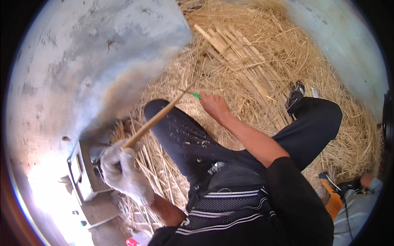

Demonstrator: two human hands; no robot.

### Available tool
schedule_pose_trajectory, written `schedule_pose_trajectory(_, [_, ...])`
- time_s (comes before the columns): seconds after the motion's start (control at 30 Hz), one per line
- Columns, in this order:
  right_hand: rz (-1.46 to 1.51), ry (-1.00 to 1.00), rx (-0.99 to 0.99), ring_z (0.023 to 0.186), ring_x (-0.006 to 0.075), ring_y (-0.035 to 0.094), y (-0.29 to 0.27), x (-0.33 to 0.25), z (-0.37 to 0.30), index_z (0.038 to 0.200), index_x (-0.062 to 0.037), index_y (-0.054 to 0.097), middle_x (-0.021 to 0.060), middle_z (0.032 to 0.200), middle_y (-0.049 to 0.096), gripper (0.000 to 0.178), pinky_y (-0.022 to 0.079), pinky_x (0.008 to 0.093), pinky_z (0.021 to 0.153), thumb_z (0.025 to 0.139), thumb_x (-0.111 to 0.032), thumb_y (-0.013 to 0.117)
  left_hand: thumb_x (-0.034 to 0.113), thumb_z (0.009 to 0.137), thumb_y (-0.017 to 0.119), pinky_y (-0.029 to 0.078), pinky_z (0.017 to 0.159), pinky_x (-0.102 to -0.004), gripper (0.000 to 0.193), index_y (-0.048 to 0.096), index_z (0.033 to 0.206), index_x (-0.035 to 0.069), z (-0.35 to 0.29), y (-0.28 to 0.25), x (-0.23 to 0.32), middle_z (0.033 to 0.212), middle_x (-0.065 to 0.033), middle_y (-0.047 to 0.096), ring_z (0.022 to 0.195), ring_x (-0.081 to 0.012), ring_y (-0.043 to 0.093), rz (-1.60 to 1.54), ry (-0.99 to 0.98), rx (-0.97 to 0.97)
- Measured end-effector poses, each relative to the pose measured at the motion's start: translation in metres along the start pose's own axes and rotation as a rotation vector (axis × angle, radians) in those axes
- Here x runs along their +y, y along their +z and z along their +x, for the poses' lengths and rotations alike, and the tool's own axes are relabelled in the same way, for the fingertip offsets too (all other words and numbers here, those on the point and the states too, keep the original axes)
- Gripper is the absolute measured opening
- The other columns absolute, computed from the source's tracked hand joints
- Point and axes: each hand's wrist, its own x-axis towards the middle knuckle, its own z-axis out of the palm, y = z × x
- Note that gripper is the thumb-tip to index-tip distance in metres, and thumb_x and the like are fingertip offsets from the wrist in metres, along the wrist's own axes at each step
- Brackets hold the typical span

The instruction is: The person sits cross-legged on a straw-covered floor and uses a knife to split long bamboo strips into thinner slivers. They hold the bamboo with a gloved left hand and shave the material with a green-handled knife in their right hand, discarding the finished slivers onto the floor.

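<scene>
My left hand (123,174), in a whitish work glove, is closed around the lower end of a long tan bamboo strip (152,120). The strip slants up and to the right, passing over my left knee, and narrows toward its far end. Bare, my right hand (215,107) grips a tool with a green handle (196,95) and a thin dark tip. That tip meets or crosses the strip close to its far end; whether they touch I cannot tell. The exact kind of tool is too small to make out.
Split bamboo strips (246,61) lie in a bundle on straw-like shavings (328,135) beyond my legs. A grey wall (82,61) rises at left, above a frame-like stand (80,170). At lower right are an orange object (334,203) and another person's light-clad leg (357,219).
</scene>
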Motion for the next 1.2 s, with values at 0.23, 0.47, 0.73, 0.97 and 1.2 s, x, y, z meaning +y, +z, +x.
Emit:
schedule_pose_trajectory(0.23, [0.911, 0.409, -0.624, 0.055, 0.0297, 0.063, -0.031, -0.006, 0.028, 0.108, -0.0014, 0.056, 0.0170, 0.065, 0.064, 0.031, 0.051, 0.0433, 0.053, 0.103, -0.030, 0.044, 0.001, 0.084, 0.069, 0.057, 0.074, -0.0307, 0.009, 0.063, 0.089, -0.003, 0.009, 0.012, 0.011, 0.092, -0.0133, 0.067, 0.077, -0.0184, 0.067, -0.021, -0.047, 0.050])
schedule_pose_trajectory(0.47, [0.662, -0.212, -0.270, 0.053, 0.0348, 0.063, -0.128, -0.094, 0.003, 0.116, -0.0040, 0.057, 0.0187, 0.064, 0.063, 0.033, 0.050, 0.0458, 0.051, 0.102, -0.032, 0.047, -0.002, 0.083, 0.069, 0.059, 0.074, -0.0322, 0.013, 0.063, 0.094, -0.003, 0.005, 0.004, 0.009, 0.095, -0.0148, 0.067, 0.078, -0.0204, 0.069, -0.134, -0.115, 0.056])
schedule_pose_trajectory(0.73, [0.302, -0.146, 0.003, 0.056, 0.0419, 0.062, -0.113, -0.106, -0.024, 0.106, -0.0027, 0.055, 0.0189, 0.058, 0.060, 0.026, 0.051, 0.0521, 0.054, 0.098, -0.027, 0.052, -0.001, 0.084, 0.069, 0.061, 0.075, -0.0355, 0.014, 0.062, 0.096, -0.004, 0.008, -0.003, -0.002, 0.098, -0.0168, 0.067, 0.080, -0.0242, 0.070, -0.156, -0.090, 0.001])
schedule_pose_trajectory(0.97, [0.301, -0.189, -0.115, 0.050, 0.0381, 0.062, -0.141, -0.133, -0.035, 0.099, -0.0006, 0.055, 0.0159, 0.057, 0.060, 0.026, 0.051, 0.0478, 0.048, 0.098, -0.026, 0.053, 0.000, 0.084, 0.070, 0.062, 0.076, -0.0357, 0.015, 0.062, 0.096, -0.005, 0.009, -0.010, -0.008, 0.099, -0.0176, 0.066, 0.082, -0.0244, 0.070, -0.108, -0.074, 0.006])
schedule_pose_trajectory(1.2, [0.264, -0.037, -0.149, 0.049, 0.0387, 0.062, -0.099, -0.102, -0.029, 0.105, -0.0006, 0.057, 0.0144, 0.055, 0.060, 0.026, 0.052, 0.0476, 0.050, 0.098, -0.025, 0.052, 0.002, 0.084, 0.072, 0.061, 0.075, -0.0349, 0.016, 0.062, 0.096, -0.004, 0.010, -0.003, -0.006, 0.097, -0.0171, 0.068, 0.079, -0.0230, 0.070, -0.115, -0.027, -0.002])
